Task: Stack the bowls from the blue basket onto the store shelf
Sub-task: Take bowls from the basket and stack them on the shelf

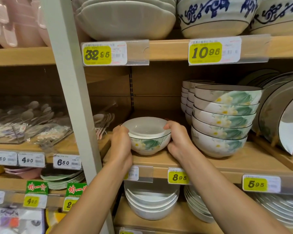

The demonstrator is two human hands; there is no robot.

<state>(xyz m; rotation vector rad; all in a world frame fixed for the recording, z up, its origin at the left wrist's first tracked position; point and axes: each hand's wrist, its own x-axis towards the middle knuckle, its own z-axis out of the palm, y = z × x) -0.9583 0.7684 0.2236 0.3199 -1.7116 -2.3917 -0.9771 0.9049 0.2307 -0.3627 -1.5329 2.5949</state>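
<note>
1. Centre frame, we see the bowl. It is glossy white with a thin dark line at the rim, a green leaf and a pale, yellow-hearted flower on its side, and a small foot.
2. A second white rim sits just inside it, like a nested bowl.
3. Its foot meets the wooden shelf.
4. Our left hand grips its left side and our right hand its right, with fingers curled at the rim.
5. Just to the right stands a stack of matching bowls.
</note>
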